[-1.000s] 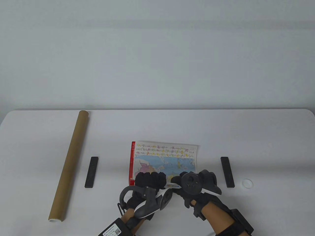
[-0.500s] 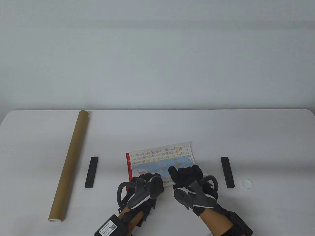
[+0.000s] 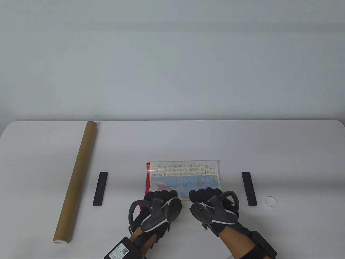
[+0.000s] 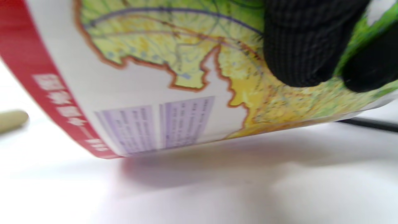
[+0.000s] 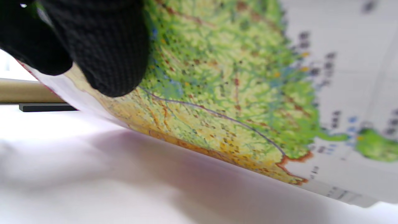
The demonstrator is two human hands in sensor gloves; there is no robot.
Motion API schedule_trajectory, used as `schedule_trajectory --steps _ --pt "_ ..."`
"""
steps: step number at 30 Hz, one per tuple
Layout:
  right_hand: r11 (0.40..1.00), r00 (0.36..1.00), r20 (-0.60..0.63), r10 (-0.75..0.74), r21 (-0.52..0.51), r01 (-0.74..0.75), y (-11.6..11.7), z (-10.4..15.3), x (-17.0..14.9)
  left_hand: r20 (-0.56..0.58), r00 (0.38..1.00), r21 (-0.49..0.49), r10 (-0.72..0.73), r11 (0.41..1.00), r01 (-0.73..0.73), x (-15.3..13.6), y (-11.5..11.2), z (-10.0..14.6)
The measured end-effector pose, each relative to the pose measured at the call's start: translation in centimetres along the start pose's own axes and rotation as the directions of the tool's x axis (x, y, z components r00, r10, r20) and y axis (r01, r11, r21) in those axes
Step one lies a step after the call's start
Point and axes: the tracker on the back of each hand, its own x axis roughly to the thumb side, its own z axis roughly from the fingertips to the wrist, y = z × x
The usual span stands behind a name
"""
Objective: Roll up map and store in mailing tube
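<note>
Colourful printed paper map [image 3: 183, 175] lies mid-table, near edge lifted off the white table [image 3: 172, 140] to start the roll. Left hand [image 3: 159, 206] and right hand [image 3: 209, 206] grip that edge side by side. One long brown cardboard mailing tube [image 3: 76, 180] far left, open. Two black bar weights [image 3: 100, 188], one small white cap [image 3: 270, 201].

On the white counter [image 3: 172, 140]: one printed colour map [image 3: 183, 175], one long brown cardboard tube [image 3: 76, 179], two flat black bars [image 3: 100, 188] [image 3: 249, 188], one small white round cap [image 3: 271, 201], two gloved hands [image 3: 159, 205] [image 3: 210, 205].
</note>
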Motion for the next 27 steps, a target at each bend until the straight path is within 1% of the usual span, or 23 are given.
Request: schedule_trajectory --steps 2,3,6,9,11,13,16,18,21,22,25,27 --pt "0.996 0.997 -0.02 -0.08 0.029 0.081 0.1 -0.1 -0.6 0.007 0.999 0.042 -0.04 0.998 0.04 0.3 0.1 0.2" --pt "0.989 0.989 -0.034 -0.143 0.045 0.144 0.3 -0.1 -0.9 0.005 0.999 0.068 -0.05 0.996 0.049 0.4 0.2 0.3" --pt "0.969 0.972 -0.046 -0.229 0.086 0.232 0.5 -0.3 -1.6 0.023 0.998 0.108 -0.054 0.993 0.051 0.4 0.2 0.4" --pt "0.953 0.961 -0.041 -0.273 0.123 0.276 0.8 -0.4 -1.7 0.031 0.995 0.115 -0.097 0.989 0.092 0.6 0.2 0.4" --pt "0.951 0.959 -0.037 -0.281 0.124 0.283 0.9 -0.4 -1.7 0.031 0.993 0.114 -0.114 0.987 0.11 0.6 0.2 0.4" --pt "0.96 0.967 -0.027 -0.253 0.113 0.255 0.9 -0.3 -1.5 0.04 0.995 0.082 -0.094 0.992 0.091 0.6 0.1 0.2" --pt "0.985 0.987 -0.006 -0.16 0.072 0.16 0.7 -0.1 -1.0 0.036 0.998 0.017 -0.043 0.999 0.042 0.2 0.1 0.0" --pt "0.993 0.994 0.012 -0.108 0.054 0.107 0.5 0.0 -0.5 0.023 0.999 -0.041 0.024 0.999 -0.023 -0.1 0.0 -0.2" --pt "1.0 0.999 0.039 -0.017 0.008 0.016 0.2 0.3 0.3 0.002 0.993 -0.165 0.122 0.979 -0.12 -0.8 0.0 -0.6" --pt "1.0 0.999 0.046 0.006 -0.02 -0.005 0.0 0.4 0.5 -0.005 0.99 -0.174 0.144 0.974 -0.142 -1.0 -0.1 -0.7" --pt "0.996 0.995 0.067 0.069 -0.058 -0.065 -0.2 0.6 1.2 -0.021 0.984 -0.217 0.179 0.959 -0.18 -1.5 -0.3 -0.9" --pt "0.989 0.99 0.083 0.112 -0.104 -0.104 -0.4 0.8 1.6 -0.028 0.98 -0.225 0.197 0.954 -0.198 -1.7 -0.6 -1.0"
